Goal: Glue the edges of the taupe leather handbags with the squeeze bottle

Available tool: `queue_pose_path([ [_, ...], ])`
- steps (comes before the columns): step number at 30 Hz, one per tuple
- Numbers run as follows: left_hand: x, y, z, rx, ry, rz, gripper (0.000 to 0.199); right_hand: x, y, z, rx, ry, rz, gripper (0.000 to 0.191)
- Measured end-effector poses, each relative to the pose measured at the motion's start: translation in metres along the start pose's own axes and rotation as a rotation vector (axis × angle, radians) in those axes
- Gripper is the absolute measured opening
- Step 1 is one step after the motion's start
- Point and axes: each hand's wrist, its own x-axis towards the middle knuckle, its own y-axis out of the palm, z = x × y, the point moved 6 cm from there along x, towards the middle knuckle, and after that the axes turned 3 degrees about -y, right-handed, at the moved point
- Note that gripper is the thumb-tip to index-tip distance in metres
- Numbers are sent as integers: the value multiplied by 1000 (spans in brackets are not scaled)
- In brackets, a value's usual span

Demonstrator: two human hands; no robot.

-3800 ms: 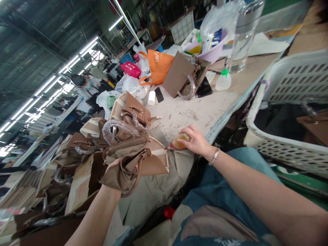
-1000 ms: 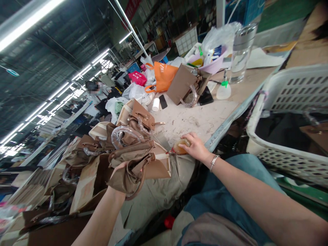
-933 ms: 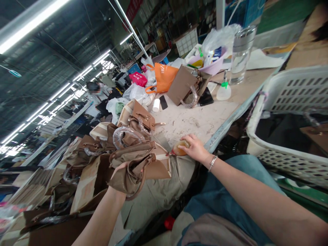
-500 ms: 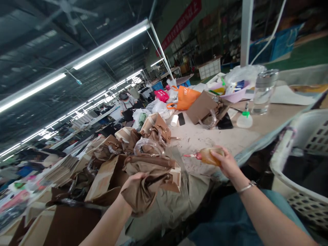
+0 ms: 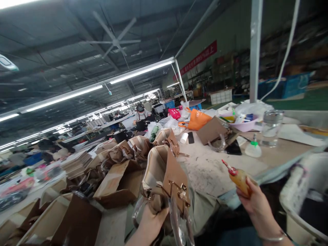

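A brown handbag (image 5: 176, 174) stands tipped toward me at the table's near side, its pale lining, gold clasp and plastic-wrapped handles showing. My left hand (image 5: 155, 218) grips its soft lower part, the fingers partly hidden by the bag. Held up to the right, over the table's near edge, is a squeeze bottle (image 5: 241, 182) of amber liquid with a red nozzle pointing up and left. My right hand (image 5: 253, 205) is wrapped round the bottle, apart from the bag. Grey-green cloth (image 5: 202, 205) lies beneath and beside the bag.
Several similar bags and an open cardboard box (image 5: 120, 184) crowd the left. Farther back are an orange bag (image 5: 197, 119), a black phone (image 5: 191, 137), a green-topped bottle (image 5: 253, 148) and a glass jar (image 5: 272, 128). A white plastic basket (image 5: 289, 201) stands at right.
The bag has been turned from lying flat to showing its clasp and open lining. The bottle has moved right and its nozzle now tilts upward. My view has tipped up.
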Motion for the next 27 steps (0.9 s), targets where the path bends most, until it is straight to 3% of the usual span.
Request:
queue_pose_path([
  [3,1,13,4,46,-35,29,26,-19,-13,8,60,59,-68,51],
  [9,27,59,-15,113,41,150,22,-33,-26,24,196,59,4,37],
  [15,104,114,-21,62,26,83,15,-28,-29,26,214,51,21,32],
  [21,185,179,-22,91,-101,-40,13,-24,-39,15,164,121,-92,35],
  [24,218,201,-18,110,-126,-79,18,-19,-47,10,133,159,-129,40],
  [27,246,213,-8,133,-120,-78,24,-15,-50,10,64,126,-84,37],
])
